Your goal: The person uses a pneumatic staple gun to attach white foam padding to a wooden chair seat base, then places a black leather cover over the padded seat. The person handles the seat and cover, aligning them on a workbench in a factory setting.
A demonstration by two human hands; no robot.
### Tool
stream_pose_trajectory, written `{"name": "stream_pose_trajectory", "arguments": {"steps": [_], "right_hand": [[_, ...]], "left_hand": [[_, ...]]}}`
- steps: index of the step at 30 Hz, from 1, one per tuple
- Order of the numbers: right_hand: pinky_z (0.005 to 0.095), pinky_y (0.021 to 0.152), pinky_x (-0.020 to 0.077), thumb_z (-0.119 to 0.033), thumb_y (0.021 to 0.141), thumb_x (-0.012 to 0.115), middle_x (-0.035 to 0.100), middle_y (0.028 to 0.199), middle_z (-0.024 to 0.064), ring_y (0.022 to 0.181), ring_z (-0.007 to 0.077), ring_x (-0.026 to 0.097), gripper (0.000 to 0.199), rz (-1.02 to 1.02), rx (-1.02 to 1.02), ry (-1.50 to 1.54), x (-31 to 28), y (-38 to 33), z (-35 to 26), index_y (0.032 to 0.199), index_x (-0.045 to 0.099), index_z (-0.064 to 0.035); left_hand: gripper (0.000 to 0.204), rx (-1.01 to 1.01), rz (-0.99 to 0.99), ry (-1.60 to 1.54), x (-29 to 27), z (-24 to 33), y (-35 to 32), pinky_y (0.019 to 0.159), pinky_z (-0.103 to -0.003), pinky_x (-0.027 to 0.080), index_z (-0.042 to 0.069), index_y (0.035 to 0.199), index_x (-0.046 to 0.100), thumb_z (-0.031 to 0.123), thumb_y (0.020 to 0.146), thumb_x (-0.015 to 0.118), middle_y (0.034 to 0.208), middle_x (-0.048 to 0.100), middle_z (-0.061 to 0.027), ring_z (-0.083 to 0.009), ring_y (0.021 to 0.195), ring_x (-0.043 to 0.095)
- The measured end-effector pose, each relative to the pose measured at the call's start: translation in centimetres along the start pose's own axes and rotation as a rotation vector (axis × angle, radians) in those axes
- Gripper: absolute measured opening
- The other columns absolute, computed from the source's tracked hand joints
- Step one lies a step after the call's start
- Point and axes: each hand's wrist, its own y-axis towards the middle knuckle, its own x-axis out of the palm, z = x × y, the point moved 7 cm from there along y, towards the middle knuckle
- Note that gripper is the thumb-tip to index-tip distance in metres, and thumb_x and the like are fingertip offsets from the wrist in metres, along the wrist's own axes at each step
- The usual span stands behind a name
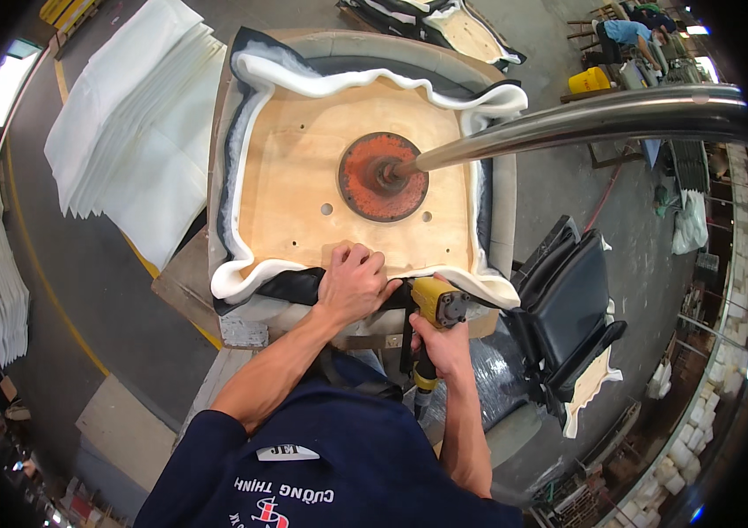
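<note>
Grey floor [66,264] below, R grip [446,346] wrapped round yellow power tool [436,302], prob hefty, L grip [355,283] part-curled on black cover [290,286], pinch unclear, at near edge of ply panel [295,176] under red disc [361,167]; cover + foam [235,276] look soft, hold by hem.
</note>
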Motion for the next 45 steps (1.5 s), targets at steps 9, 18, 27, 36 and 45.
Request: {"name": "stream_pose_trajectory", "arguments": {"steps": [9, 18, 27, 36, 45], "right_hand": [[0.0268, 0.054, 0.0526, 0.012, 0.087, 0.064, 0.069, 0.109, 0.0126, 0.063, 0.0122, 0.061, 0.085, -0.035, -0.023, 0.054, 0.6, -1.0, 0.4, 0.162, 0.032, -0.0128], [0.0263, 0.053, 0.0515, 0.013, 0.086, 0.063, 0.067, 0.101, 0.0103, 0.061, 0.012, 0.06, 0.085, -0.021, -0.026, 0.029, 1.5, -0.4, -0.4, 0.162, 0.032, -0.0117], [0.0298, 0.053, 0.0525, 0.009, 0.083, 0.061, 0.066, 0.093, 0.0095, 0.059, 0.0134, 0.061, 0.083, -0.009, -0.043, -0.019, 2.4, -0.6, -0.2, 0.16, 0.033, -0.0071], [0.0279, 0.057, 0.055, 0.013, 0.084, 0.064, 0.07, 0.11, 0.0126, 0.064, 0.0132, 0.062, 0.092, -0.006, -0.062, 0.104, 0.4, -1.8, 2.2, 0.164, 0.031, -0.0177], [0.0271, 0.058, 0.0557, 0.015, 0.086, 0.064, 0.069, 0.113, 0.013, 0.067, 0.0129, 0.063, 0.089, 0.006, -0.124, 0.215, -0.4, -1.8, 1.1, 0.163, 0.033, -0.0158]], "left_hand": [[0.035, -0.035, 0.003, -0.033, -0.3, 0.0, 0.3, 0.093, -0.045, 0.039, 0.008, 0.068, 0.075, 0.038, 0.086, 0.076, 0.088, 0.061, -0.0031, -0.0253, 0.098, 0.056], [0.034, -0.118, 0.039, -0.01, -0.2, -0.3, 0.1, 0.091, -0.046, 0.038, 0.01, 0.068, 0.075, 0.038, 0.088, 0.074, 0.089, 0.061, -0.0031, -0.0252, 0.099, 0.055], [0.027, -0.085, 0.114, 0.041, 0.2, -0.3, 0.4, 0.087, -0.045, 0.037, 0.013, 0.07, 0.075, 0.033, 0.089, 0.074, 0.087, 0.062, -0.0026, -0.0259, 0.093, 0.054], [0.032, -0.035, -0.078, -0.062, 0.4, -0.4, 1.5, 0.087, -0.047, 0.038, 0.011, 0.076, 0.076, 0.04, 0.09, 0.071, 0.091, 0.061, -0.0074, -0.0286, 0.098, 0.054], [0.043, 0.067, -0.059, 0.023, -0.5, -0.3, 0.8, 0.09, -0.046, 0.038, 0.009, 0.067, 0.073, 0.049, 0.083, 0.075, 0.095, 0.06, -0.0073, -0.0278, 0.1, 0.053]]}}
